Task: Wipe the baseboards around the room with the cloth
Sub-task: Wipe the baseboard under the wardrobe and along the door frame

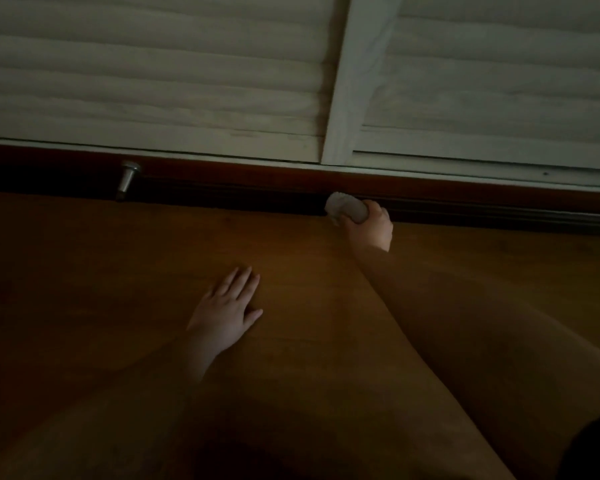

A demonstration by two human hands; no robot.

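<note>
Head view, right hand (369, 227) clutching cloth (347, 208) against baseboard (243, 183), left hand (226, 311) flat, fingers straight, on floor (84, 271)

The view is dim and underexposed, with a warm brown cast over the wooden plank floor (118, 271). The pale louvred shutter panels (153, 64) along the top are the brightest area, soft and smeared, their slats blurred. The lower corners sink into near-black shadow, and the dark reddish-brown baseboard (222, 174) loses detail in shade. A small glint shows on the short silver metal door stop (128, 178). Straight lines slant and bow slightly toward the edges. Everything looks slightly soft and grainy.
</note>
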